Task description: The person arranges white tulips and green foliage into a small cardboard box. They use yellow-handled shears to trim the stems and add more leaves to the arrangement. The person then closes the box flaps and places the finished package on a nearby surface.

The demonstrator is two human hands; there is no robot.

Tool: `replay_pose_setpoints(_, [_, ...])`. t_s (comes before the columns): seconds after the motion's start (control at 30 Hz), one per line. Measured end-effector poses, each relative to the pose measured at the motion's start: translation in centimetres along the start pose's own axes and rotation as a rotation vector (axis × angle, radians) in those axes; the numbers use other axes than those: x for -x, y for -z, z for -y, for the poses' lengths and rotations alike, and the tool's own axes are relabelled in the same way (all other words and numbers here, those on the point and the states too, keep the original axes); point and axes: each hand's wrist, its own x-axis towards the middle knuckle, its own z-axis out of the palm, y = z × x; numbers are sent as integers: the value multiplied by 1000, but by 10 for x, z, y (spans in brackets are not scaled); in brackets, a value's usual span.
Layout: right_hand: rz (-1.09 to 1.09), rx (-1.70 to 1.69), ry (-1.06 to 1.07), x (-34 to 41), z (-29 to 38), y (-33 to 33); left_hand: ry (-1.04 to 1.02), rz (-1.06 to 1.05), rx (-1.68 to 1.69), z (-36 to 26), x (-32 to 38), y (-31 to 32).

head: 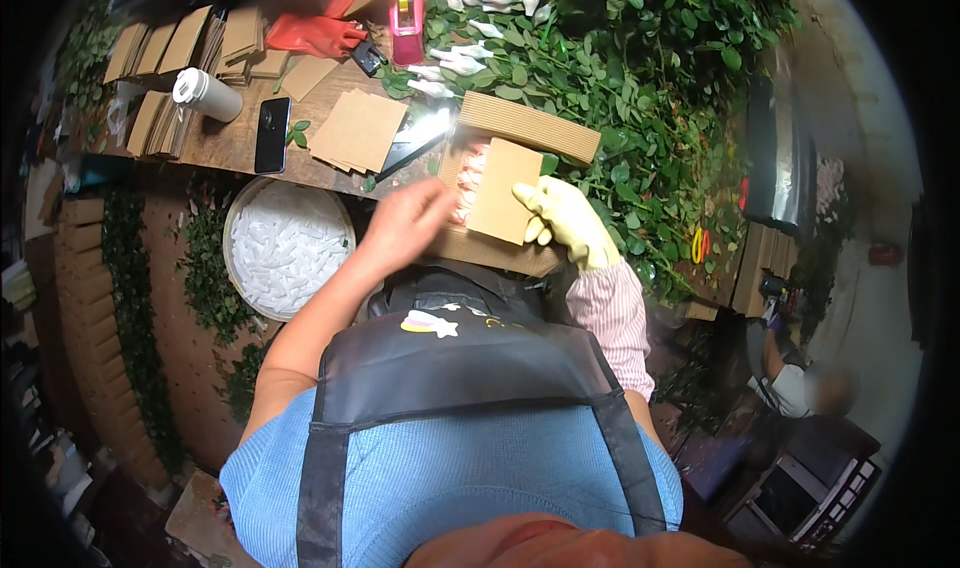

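In front of me, at the table's near edge, a sheet of corrugated cardboard (pixel 528 122) is partly folded up around a row of pale pink flower heads (pixel 472 170). Over their right side lies a flat cardboard piece (pixel 506 189). My right hand (pixel 574 219), in a pale yellow rubber glove, grips this piece by its right edge. Bare and with fingers bent, my left hand (pixel 414 219) is at the left side of the flower heads. Its fingertips are partly hidden, so whether they press on the flowers is unclear.
A round tub (pixel 289 249) of white pieces stands low at left. The wooden table (pixel 247 136) bears cardboard squares (pixel 358 131), a smartphone (pixel 273 134), a white bottle (pixel 208 95), a pink tape dispenser (pixel 407 20) and leafy stems (pixel 637 117). A person (pixel 795 388) is at far right.
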Motion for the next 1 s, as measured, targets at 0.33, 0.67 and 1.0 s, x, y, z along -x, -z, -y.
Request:
replay_pose_setpoints(0.33, [5, 67, -28, -39, -16, -15, -474, 373, -687, -17, -86, -18])
replay_pose_setpoints(0.67, [284, 301, -346, 81, 2, 1, -238, 576, -895, -36, -113, -28])
replay_pose_setpoints(1.0, [-188, 471, 958, 60, -9, -21, -230, 565, -866, -39, -118, -24])
